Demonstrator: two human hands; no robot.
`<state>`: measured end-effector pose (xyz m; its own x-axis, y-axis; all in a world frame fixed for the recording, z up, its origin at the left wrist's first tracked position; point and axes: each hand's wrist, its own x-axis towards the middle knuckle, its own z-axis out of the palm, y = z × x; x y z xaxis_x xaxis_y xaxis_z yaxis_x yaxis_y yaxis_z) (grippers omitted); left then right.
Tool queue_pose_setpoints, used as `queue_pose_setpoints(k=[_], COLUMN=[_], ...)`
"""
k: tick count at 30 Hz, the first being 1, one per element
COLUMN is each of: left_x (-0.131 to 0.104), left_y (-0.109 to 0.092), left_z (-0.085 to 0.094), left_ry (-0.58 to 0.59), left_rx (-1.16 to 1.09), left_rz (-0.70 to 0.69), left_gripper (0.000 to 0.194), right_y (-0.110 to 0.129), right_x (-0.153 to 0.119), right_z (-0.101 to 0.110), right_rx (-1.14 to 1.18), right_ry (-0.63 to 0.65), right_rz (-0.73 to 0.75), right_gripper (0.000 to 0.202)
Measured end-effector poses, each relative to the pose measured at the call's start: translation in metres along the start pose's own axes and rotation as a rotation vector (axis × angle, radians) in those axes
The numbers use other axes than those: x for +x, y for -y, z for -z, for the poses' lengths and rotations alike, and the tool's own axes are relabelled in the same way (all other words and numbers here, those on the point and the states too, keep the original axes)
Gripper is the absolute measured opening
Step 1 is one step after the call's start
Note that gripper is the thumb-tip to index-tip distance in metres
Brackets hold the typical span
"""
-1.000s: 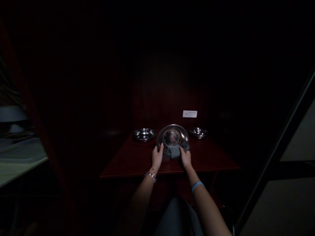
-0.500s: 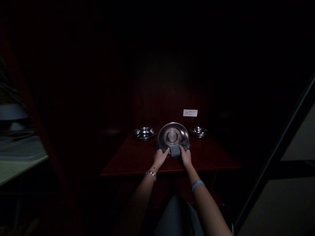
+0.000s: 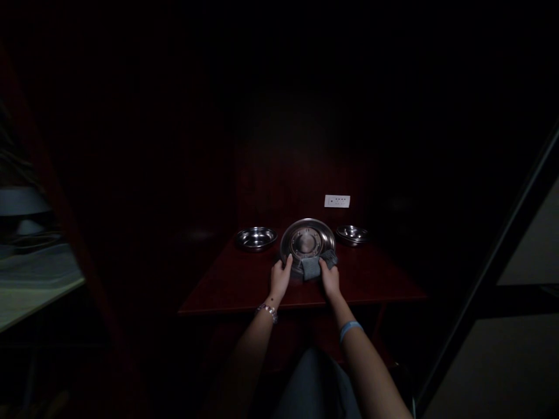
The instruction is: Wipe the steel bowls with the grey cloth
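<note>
A round steel plate (image 3: 307, 241) is tilted up on edge between my hands, its face with a central disc turned toward me. My left hand (image 3: 280, 279) grips its lower left rim, thumb on the near face and the other fingers mostly hidden. At the lower right rim, my right hand (image 3: 330, 278) presses a grey cloth (image 3: 311, 268) against the plate, with the thumb over the cloth. The cloth's bunched end sticks out past the rim.
Shiny steel dishes stand on the dark red table (image 3: 244, 285), one at the left (image 3: 256, 238) and a small stack at the right (image 3: 351, 234). A white socket panel (image 3: 337, 201) is on the back wall. A pale shelf (image 3: 39, 294) is at far left.
My left hand has moved left and slightly up along the plate's rim, away from the cloth, its thumb now pointing upward. My right hand and the cloth are nearly where they were.
</note>
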<state>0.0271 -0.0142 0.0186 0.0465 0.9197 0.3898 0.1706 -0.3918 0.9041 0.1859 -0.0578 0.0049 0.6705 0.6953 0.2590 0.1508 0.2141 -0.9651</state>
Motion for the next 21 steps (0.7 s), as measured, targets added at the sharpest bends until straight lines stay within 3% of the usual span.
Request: queue_pose_setpoints(k=[10,21], left_x=[-0.0056,0.0001], left_y=[-0.0037,0.0051], left_z=[-0.0013,-0.0035], left_ry=[0.250,0.240], left_rx=[0.322,0.272], left_rz=[0.069,0.042], left_gripper=[0.049,0.036], right_y=[-0.0038,-0.0052], right_x=[0.0034,0.0039], right_z=[-0.0016,-0.0020], right_rx=[0.036,0.029], right_ry=[0.025,0.047], right_rz=[0.006,0.007], right_gripper=[0.045,0.048])
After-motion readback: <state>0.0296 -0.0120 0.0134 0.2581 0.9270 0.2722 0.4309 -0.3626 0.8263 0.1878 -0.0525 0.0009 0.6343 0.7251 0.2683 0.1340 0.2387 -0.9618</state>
